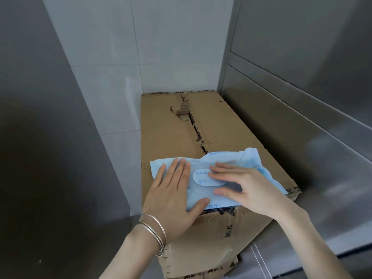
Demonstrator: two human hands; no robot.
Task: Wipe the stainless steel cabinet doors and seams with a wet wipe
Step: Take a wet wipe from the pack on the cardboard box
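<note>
A light blue wet wipe pack point(201, 193) with a white oval lid sticker lies on the near end of a brown cardboard box point(181, 127). My left hand point(171, 196) lies flat on the pack's left part, fingers straight, thumb along its near edge. My right hand point(245, 188) rests on the pack's right part, its fingertips on the white sticker and its thumb pressing lower down. Stainless steel cabinet doors point(302, 97) with horizontal seams stand to the right of the box. Another steel panel point(40, 117) fills the left side.
White wall tiles point(120, 47) rise behind the box. The box top has a torn taped seam point(187, 111) down its middle. Two silver bangles point(155, 228) circle my left wrist. A steel ledge point(302, 248) runs at the lower right.
</note>
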